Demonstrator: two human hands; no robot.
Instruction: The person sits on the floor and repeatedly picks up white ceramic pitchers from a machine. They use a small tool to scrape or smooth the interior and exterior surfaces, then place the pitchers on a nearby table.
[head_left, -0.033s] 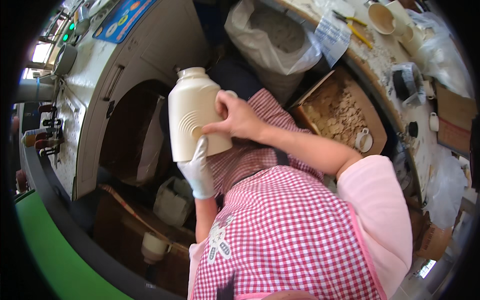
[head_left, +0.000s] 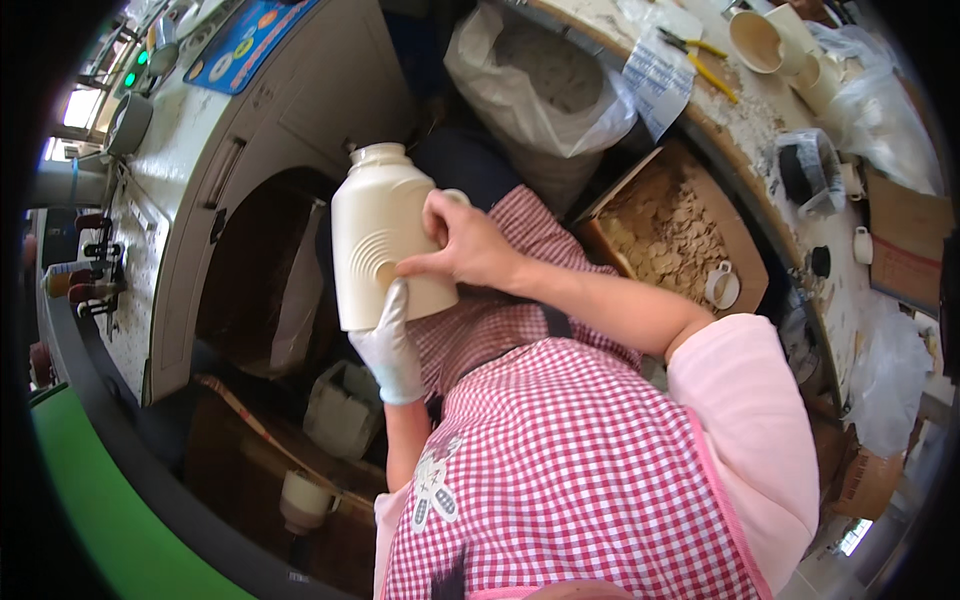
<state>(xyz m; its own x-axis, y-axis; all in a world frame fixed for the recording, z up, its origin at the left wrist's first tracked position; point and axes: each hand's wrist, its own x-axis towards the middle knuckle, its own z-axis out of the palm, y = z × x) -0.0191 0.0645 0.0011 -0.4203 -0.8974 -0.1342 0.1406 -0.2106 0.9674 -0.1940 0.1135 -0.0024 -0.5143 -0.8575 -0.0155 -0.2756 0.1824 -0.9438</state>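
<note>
A cream plastic jug body (head_left: 362,235), with a short open neck, ribbed arcs and a small handle at its side, is held upright before my lap. My left hand (head_left: 388,355), in a pale glove, supports it from below with the thumb up on its front. My bare right hand (head_left: 470,245) grips its right side near the handle. The right thumb presses at the round spot within the ribbed arcs. Most of the left fingers are hidden behind and under the jug.
At right, a cardboard box (head_left: 745,255) holds many small tan discs and a white ring-shaped piece (head_left: 722,285). Behind it stands a white sack (head_left: 480,75). Yellow-handled pliers (head_left: 715,80) lie on the cluttered right bench. A white machine panel (head_left: 300,90) stands at left.
The whole view has shifted slightly. Both hands keep the same hold on the jug.
</note>
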